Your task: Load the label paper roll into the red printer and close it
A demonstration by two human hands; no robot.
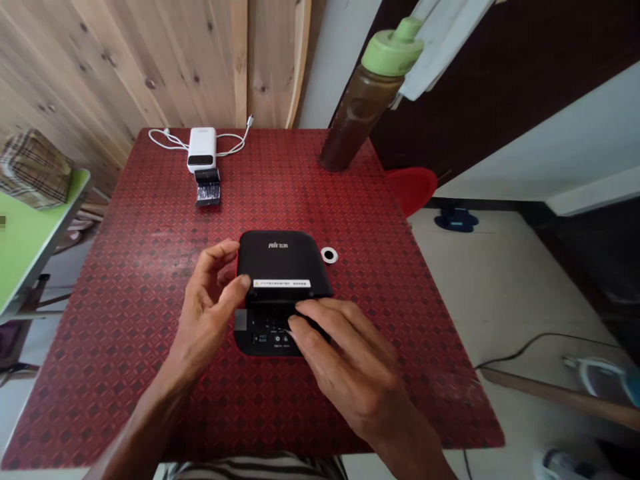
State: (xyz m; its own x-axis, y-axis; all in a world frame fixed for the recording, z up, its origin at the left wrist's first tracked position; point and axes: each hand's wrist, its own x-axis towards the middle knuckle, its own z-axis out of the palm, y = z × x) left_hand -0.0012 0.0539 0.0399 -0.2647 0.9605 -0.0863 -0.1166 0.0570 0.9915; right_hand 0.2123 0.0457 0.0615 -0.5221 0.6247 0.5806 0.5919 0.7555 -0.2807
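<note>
A flat black device (276,257) with rounded corners and a red edge lies on the table before me. It has a white warning strip, and in front of that a recessed section with small round buttons. My left hand (213,287) grips the device's left edge, thumb on top and fingers along the side. My right hand (350,353) reaches over the front right of the recess with thumb and index finger close together. A thin pale sliver shows at the fingertips, too small to name. Beside the device's right edge lies a white ring with a black centre (329,255).
The red patterned table (270,180) carries a white power bank (202,148) with a white cable, a small black strip-like piece (207,190) and a tall brown bottle with a green lid (365,93). A red stool (413,190) stands by the right edge. A plaid case (37,168) sits at left.
</note>
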